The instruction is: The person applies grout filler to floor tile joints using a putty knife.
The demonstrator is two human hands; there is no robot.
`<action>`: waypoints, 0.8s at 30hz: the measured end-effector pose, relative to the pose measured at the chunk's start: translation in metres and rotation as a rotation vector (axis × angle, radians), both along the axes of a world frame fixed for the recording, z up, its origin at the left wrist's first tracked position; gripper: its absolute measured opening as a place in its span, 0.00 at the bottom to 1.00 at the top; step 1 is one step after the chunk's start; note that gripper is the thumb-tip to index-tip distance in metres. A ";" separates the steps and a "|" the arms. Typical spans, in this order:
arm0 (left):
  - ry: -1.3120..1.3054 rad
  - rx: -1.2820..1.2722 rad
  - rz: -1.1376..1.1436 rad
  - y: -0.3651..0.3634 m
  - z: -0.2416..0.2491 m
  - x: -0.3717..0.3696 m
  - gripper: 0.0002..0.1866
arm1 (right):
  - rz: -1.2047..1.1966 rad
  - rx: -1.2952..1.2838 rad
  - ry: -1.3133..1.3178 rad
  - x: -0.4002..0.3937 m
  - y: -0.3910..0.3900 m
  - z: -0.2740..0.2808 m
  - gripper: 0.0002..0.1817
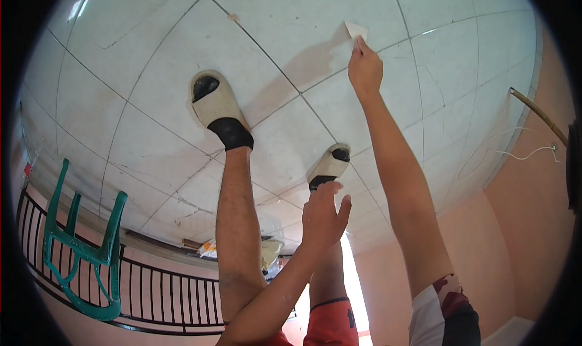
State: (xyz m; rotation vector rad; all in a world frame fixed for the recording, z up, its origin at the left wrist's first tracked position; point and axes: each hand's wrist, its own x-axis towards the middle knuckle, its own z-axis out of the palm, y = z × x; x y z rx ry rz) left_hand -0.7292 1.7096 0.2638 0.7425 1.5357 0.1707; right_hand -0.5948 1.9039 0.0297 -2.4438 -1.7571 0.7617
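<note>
My right hand reaches far forward, low over the tiled floor. Between its thumb and fingers it pinches a small, pale, flat piece with straight edges, whose far edge is right at the tile surface. My left hand hangs in front of my right leg, thumb apart from the fingers and nothing in it. Just beyond its fingertips, in this view, is my right foot in a beige slide and dark sock. My left foot wears the other slide.
At left, a green plastic chair stands by a black metal railing. A bamboo-like pole leans at the right near a white cable and a peach wall. Plastic bags lie behind my legs.
</note>
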 end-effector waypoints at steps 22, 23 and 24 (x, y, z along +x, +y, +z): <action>-0.029 -0.088 0.010 0.028 0.008 0.004 0.16 | 0.493 -0.235 -0.105 -0.062 0.029 0.012 0.21; -0.040 -0.099 0.007 0.026 0.016 0.004 0.16 | 0.490 -0.249 -0.113 -0.056 0.017 0.019 0.21; -0.058 -0.075 0.020 0.031 0.016 0.005 0.16 | 0.558 -0.296 -0.182 -0.050 0.007 0.022 0.21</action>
